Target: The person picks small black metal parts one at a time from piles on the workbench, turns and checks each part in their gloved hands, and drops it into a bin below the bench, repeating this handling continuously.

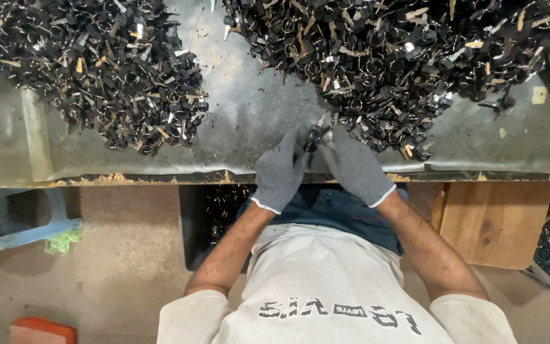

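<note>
- Together, the left hand and the right hand, both in grey gloves, are pinching a small black part over the table edge.
- Its long axis is hard to make out; fingertips are hiding most of it.
- Two piles are lying beyond: the left heap and the right heap, which the frame is cutting off.

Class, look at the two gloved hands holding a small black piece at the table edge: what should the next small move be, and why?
Probably a short carry to the left: the left hand and right hand pinch one small black piece together just beside the right pile, while a separate left pile lies across the metal table. Which pile is finished work cannot be told.
</note>
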The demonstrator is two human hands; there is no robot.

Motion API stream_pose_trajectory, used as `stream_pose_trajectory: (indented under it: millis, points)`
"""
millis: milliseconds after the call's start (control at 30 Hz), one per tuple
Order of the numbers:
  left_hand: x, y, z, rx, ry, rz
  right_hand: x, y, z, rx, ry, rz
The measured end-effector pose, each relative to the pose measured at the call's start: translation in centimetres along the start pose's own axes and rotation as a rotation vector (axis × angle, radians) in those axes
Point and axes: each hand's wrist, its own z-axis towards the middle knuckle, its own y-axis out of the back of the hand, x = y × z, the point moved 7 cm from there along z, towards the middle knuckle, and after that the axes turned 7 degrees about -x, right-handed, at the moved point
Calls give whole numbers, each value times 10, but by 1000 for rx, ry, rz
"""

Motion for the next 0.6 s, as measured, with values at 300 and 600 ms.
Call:
stream_pose_trajectory:
  millis: [300, 600]
  points:
    - [1, -6, -10, -50, -62, 93, 21, -6, -31, 26, 220, -455]
    - [-3, -13, -15, -24, -92, 94, 25, 1, -16, -12, 243, -84]
